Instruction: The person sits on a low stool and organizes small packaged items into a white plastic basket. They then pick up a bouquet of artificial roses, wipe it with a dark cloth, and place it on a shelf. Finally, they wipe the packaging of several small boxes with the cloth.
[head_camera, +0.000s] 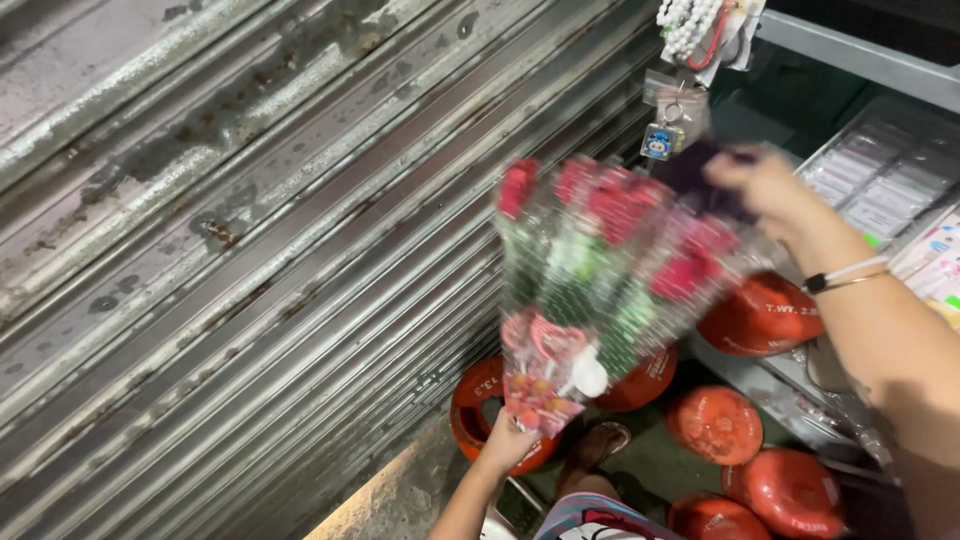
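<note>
The left hand (507, 443) is raised from the near edge of the scene, forearm angled upward and to the right. Its fingers are clenched around the narrow lower end of a bouquet of artificial roses (600, 285) wrapped in clear patterned film. The bouquet stands nearly upright, tilted slightly right, with red blooms at the top and green and white foliage in the middle.

The right hand (765, 185) extends from the right side, forearm running down toward the near right corner, with a white and black wristband (845, 275) on the wrist. The hand rests at the upper right edge of the bouquet; motion blur prevents telling whether its fingers grip the film or only touch it.

Behind the bouquet, a corrugated metal shutter (250, 250) fills the left of the scene. Several orange gas cylinders (716, 424) stand on the floor below the bouquet. A keychain (660, 140) hangs just above the right hand, under a grey shelf (860, 58).
</note>
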